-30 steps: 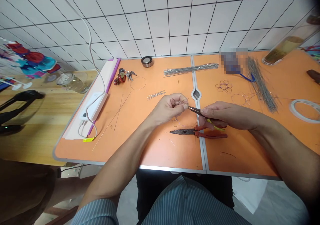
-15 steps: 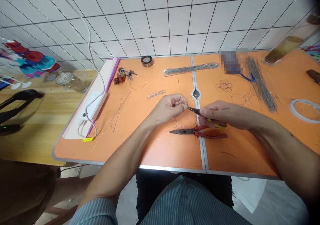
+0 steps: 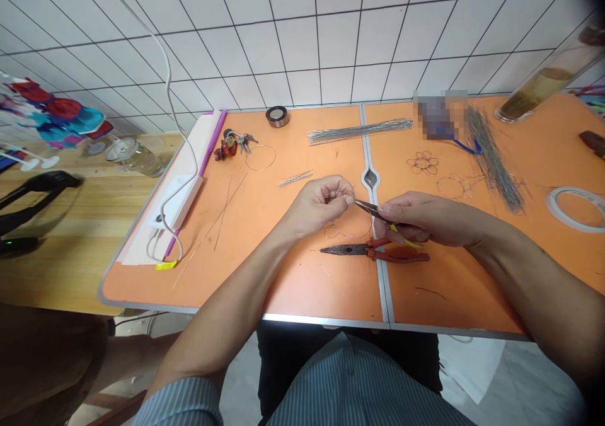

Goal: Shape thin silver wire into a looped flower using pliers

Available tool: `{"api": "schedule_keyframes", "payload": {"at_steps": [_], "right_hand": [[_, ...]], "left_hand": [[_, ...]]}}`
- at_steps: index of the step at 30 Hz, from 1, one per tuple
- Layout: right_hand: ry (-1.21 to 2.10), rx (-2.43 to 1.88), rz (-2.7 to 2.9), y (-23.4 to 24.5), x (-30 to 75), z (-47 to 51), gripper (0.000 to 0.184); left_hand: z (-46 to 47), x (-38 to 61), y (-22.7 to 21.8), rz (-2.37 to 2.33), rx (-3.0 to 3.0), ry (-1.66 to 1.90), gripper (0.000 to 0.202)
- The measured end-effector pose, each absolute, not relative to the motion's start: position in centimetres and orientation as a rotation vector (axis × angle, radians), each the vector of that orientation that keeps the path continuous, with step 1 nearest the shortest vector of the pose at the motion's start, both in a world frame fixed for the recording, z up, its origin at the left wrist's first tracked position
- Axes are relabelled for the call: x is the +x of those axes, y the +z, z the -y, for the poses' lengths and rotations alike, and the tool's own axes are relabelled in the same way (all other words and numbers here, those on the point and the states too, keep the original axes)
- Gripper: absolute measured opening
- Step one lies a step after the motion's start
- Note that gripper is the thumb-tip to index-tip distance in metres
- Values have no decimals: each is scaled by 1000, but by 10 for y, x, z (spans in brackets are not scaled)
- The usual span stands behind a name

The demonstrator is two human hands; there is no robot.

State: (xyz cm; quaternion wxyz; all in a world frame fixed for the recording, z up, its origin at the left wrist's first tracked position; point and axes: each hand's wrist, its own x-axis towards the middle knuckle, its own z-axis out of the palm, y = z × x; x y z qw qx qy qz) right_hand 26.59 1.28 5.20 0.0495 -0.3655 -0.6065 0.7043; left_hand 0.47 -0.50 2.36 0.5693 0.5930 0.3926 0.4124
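Note:
My left hand (image 3: 327, 204) is closed in a pinch on a thin wire, most of it hidden by the fingers. A looped piece of wire (image 3: 350, 234) hangs just below that hand. Wrapped round yellow-handled pliers (image 3: 367, 207), my right hand (image 3: 416, 217) holds their jaws close to the left fingertips. Whether the jaws grip the wire is too small to tell. Under both hands, red-handled long-nose pliers (image 3: 373, 250) lie on the orange table (image 3: 283, 281), their tips pointing left.
Wire bundles (image 3: 359, 131) lie at the back, near a roll of tape (image 3: 276, 116) and keys (image 3: 243, 141). A flower-shaped wire piece (image 3: 423, 162) rests right of the table's seam. A power strip (image 3: 177, 200) stands left; a white ring (image 3: 576, 210) lies right.
The yellow-handled pliers have tilted slightly and their handles look a little farther apart. My left hand has barely moved.

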Motion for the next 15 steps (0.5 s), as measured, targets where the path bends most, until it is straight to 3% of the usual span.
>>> {"api": "schedule_keyframes", "payload": {"at_steps": [15], "right_hand": [[2060,-1121,1946,52,268,-13,57]], "left_hand": [[4,4,20,-902,1356,942,23]]}}
